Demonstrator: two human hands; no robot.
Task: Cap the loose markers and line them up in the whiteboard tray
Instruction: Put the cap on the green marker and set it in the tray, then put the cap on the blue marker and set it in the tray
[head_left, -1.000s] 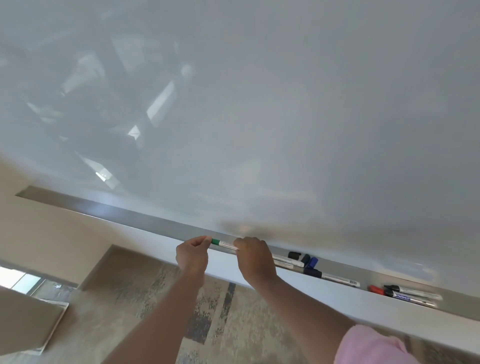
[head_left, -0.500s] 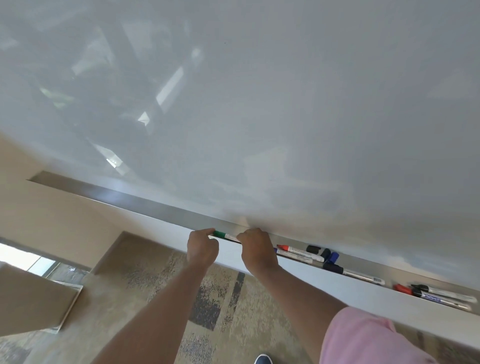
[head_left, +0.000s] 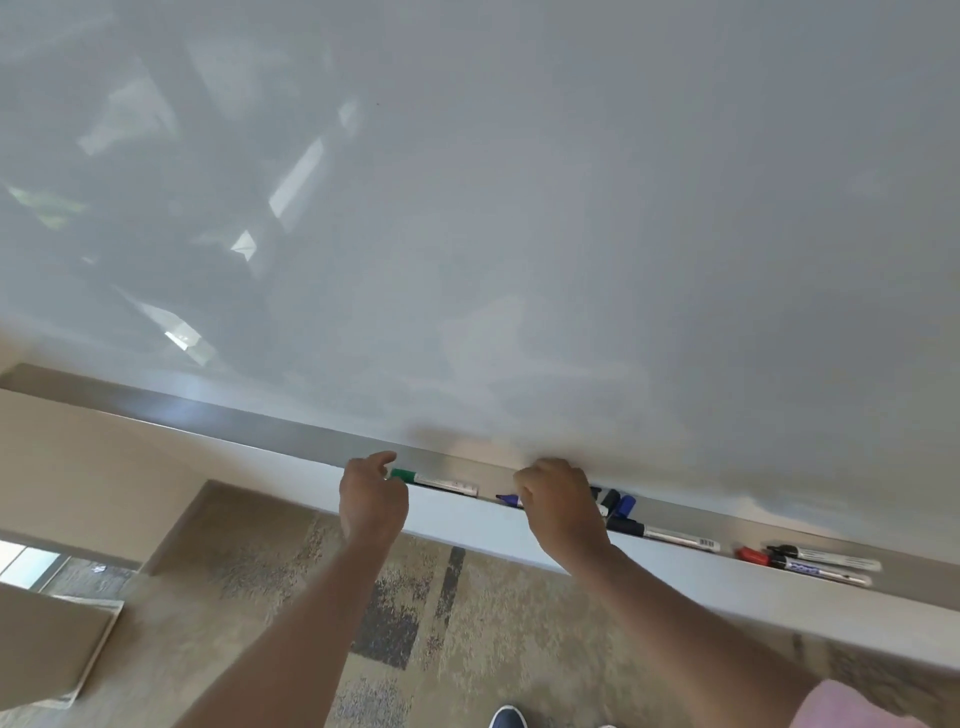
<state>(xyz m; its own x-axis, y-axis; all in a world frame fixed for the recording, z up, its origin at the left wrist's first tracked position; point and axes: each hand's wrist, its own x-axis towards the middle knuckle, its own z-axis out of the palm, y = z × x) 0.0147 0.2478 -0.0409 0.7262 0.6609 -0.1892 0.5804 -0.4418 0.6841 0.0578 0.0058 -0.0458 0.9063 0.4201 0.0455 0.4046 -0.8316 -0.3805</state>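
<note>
The metal whiteboard tray (head_left: 249, 418) runs from upper left to lower right. A green-capped marker (head_left: 441, 481) lies in it. My left hand (head_left: 371, 501) hovers at the marker's green end, fingers apart and holding nothing. My right hand (head_left: 561, 512) is curled over the tray further right. The tip of an uncapped blue marker (head_left: 509, 500) pokes out from under its fingers, and whether the hand grips it is hidden. Loose black and blue caps (head_left: 618, 503) lie just right of that hand.
Further right in the tray lie a black-capped marker (head_left: 667, 534), a red-capped marker (head_left: 750, 555) and two black-capped markers (head_left: 823, 558). The whiteboard (head_left: 519, 208) fills the upper view. Below are patterned carpet, my shoe (head_left: 506, 717) and a brown panel (head_left: 41, 639) at left.
Both hands held the green marker before. Now it lies in the tray, my left hand has let go, and my right hand has moved right onto the other markers.
</note>
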